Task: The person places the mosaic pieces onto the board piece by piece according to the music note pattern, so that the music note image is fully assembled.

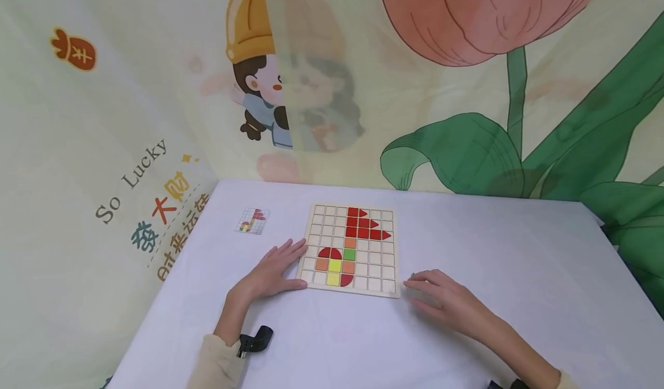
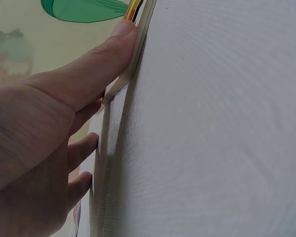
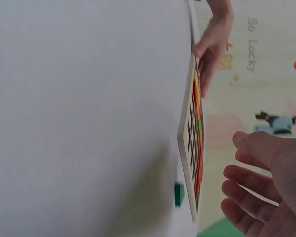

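Observation:
A square wooden grid board lies on the table, with coloured tiles set in some cells. Red square and pointed tiles fill the upper part; orange, green, yellow and rounded red tiles sit lower down. My left hand rests at the board's left side, fingers spread, the thumb touching the near-left corner. In the left wrist view that thumb lies against the board's edge. My right hand hovers just off the board's right edge, fingers loosely bent and nothing visible in them.
A small printed pattern card lies left of the board on the white-covered table. Printed cloth hangs behind and at the left. The right wrist view shows a small green item beside the board.

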`<state>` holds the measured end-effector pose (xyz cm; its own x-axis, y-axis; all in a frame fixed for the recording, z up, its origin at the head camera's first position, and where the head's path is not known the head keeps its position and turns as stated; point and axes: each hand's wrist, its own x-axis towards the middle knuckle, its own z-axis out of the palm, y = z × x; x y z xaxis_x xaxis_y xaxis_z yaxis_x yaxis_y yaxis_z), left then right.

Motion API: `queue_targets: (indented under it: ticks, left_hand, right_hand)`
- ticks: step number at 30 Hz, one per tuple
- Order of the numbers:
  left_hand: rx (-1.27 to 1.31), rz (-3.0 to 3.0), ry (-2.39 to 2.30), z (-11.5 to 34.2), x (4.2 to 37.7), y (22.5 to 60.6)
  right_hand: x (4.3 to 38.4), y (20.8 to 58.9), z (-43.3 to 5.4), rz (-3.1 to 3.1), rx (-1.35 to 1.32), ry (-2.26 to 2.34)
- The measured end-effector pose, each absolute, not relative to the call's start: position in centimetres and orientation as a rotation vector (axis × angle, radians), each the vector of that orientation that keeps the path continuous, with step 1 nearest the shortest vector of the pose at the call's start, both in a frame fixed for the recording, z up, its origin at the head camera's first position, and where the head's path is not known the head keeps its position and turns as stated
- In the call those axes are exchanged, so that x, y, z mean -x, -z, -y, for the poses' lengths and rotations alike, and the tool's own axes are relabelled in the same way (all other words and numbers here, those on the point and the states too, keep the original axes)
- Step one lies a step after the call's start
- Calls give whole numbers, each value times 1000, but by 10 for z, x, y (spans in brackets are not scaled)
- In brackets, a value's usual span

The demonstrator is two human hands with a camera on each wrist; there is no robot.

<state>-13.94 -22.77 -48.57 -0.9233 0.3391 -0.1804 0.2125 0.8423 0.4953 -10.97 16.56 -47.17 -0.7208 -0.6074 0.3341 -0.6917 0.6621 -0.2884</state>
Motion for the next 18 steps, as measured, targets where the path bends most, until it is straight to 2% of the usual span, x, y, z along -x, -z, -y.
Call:
queue_targets:
  ticks: [9,18]
  left_hand:
    - [-400,-2764,-690,228,135,486]
    - [-394,-2772,-695,227,137,485]
  right_hand:
    - [93,467,-195,2794,-805,-601]
    - [100,472,-189,2853,-803,-612]
